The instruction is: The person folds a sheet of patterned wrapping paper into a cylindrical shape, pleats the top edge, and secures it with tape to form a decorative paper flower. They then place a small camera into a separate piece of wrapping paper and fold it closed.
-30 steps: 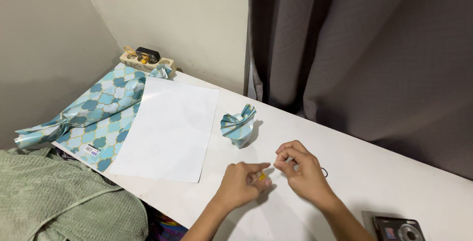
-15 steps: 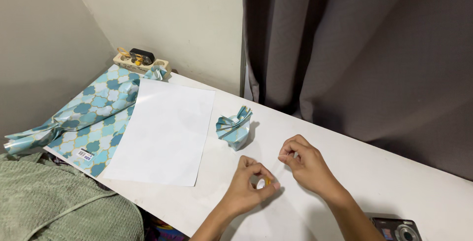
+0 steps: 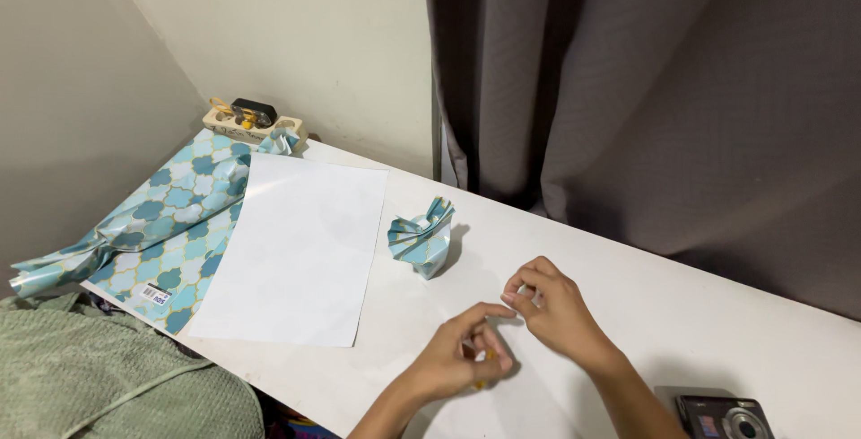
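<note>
Both hands work close together over the white table [image 3: 682, 313], near its front edge; the left hand [image 3: 457, 358] is curled, its fingers closed around a small yellowish object [image 3: 482, 369] that is mostly hidden, so its kind cannot be told; the right hand [image 3: 552, 309] is pinched, thumb and forefinger meeting just beside the left fingertips, though what it pinches is too small to make out. A wrapped parcel [image 3: 421, 240] in teal patterned paper stands upright just beyond the hands; further left a white sheet [image 3: 300, 251] lies flat, overlapping the unrolled patterned wrapping paper [image 3: 170, 224]; a wooden organiser [image 3: 251, 121] sits in the corner; a small camera [image 3: 726, 417] lies near the right forearm; a grey curtain [image 3: 646, 89] hangs behind.
</note>
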